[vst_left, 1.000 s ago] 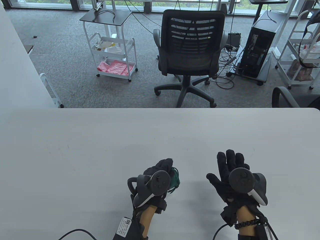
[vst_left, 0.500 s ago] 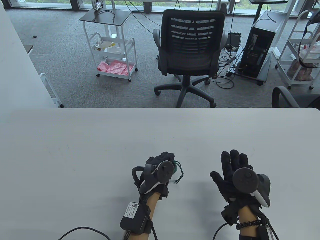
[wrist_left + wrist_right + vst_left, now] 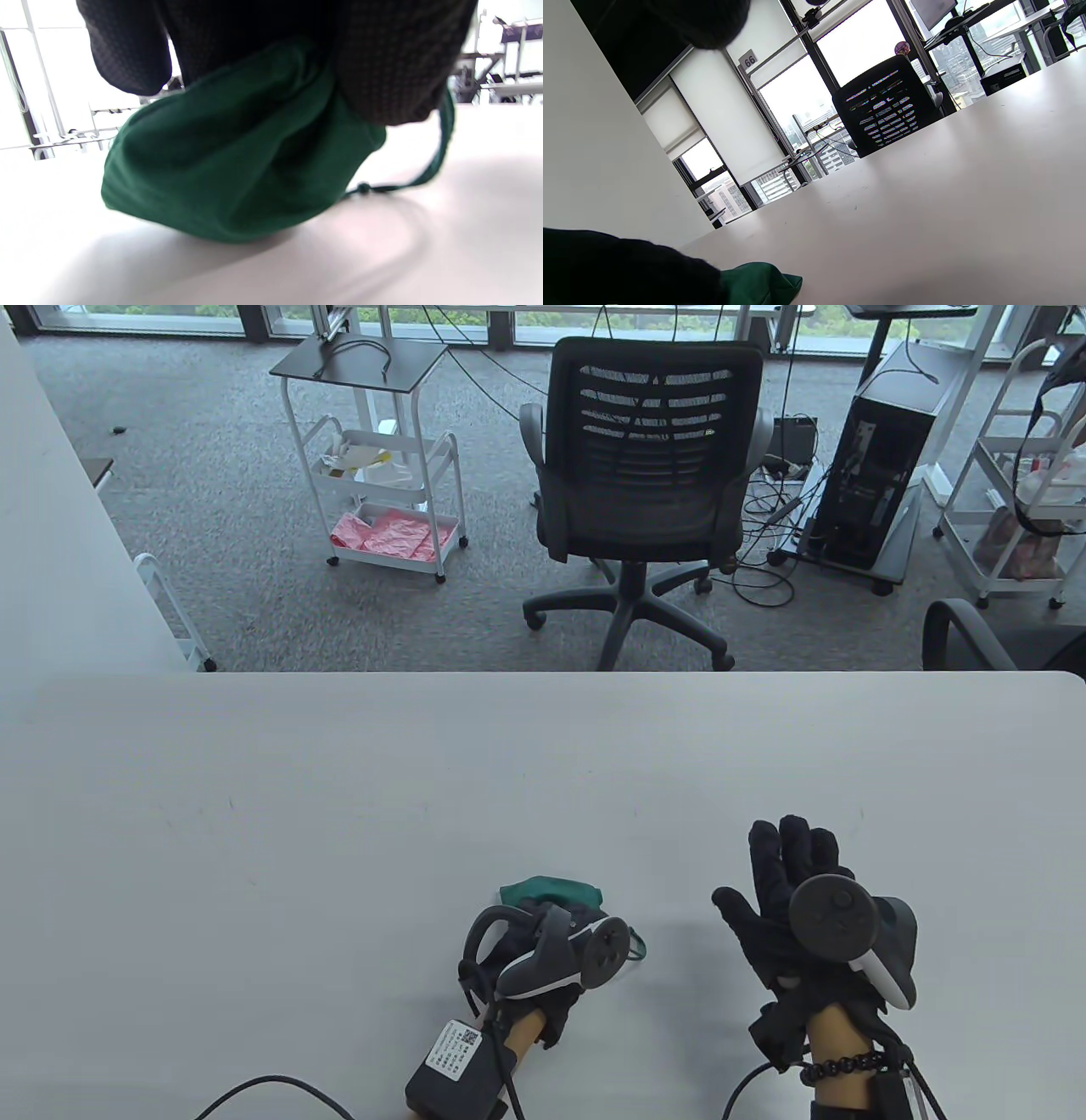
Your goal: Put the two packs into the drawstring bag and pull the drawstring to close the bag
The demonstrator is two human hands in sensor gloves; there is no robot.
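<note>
The left hand (image 3: 543, 959) gripped the green drawstring bag (image 3: 237, 161) near the surface's (image 3: 339, 814) front edge; the right hand (image 3: 789, 899) hovered released. The trailing cord (image 3: 437, 156) risked snagging.

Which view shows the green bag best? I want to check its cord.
Left wrist view: the green bag fills it, its cord looping beside the left hand. Table view shows only an edge; right wrist view, a corner.

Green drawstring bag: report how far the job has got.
Looks done: no packs lie loose on the white table, and the green cloth drawstring bag bulges as if filled. In hand: the gloved left hand grips the bag's top, its cord trailing in a loop. Whether the mouth is closed is hidden. The right hand is open, idle.
</note>
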